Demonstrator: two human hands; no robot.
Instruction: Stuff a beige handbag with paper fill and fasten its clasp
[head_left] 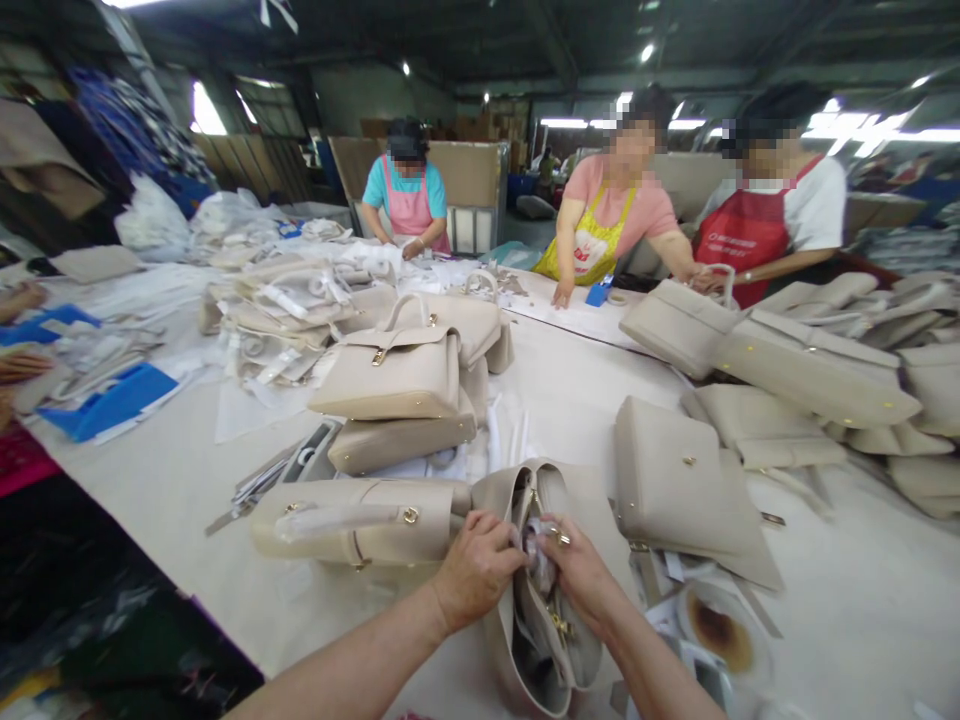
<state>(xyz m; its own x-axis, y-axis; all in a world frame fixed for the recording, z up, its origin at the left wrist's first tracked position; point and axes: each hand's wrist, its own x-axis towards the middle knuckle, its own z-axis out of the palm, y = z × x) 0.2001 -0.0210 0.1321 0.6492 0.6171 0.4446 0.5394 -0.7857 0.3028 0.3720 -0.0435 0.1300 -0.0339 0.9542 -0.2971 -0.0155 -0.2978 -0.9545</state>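
An open beige handbag (541, 690) lies in front of me, its mouth facing up and its grey lining showing. My left hand (480, 568) is closed in a pinch at the bag's opening, on a crumpled piece of clear plastic (541, 565). From the other side my right hand (581, 570) reaches in, its bent fingers closed on the same plastic; some fingertips are hidden inside. A gold zipper pull (560, 625) hangs below the hands. Just left of the bag lies another beige handbag (330, 525) with a plastic-wrapped handle.
Stacked beige handbags (397, 375) stand beyond my left hand. More bags (817, 365) are piled right. A round dish with brown residue (716, 635) sits near my right forearm. Blue trays (109, 400) lie left. Several co-workers, one in a yellow apron (600, 245), work across the table (555, 375).
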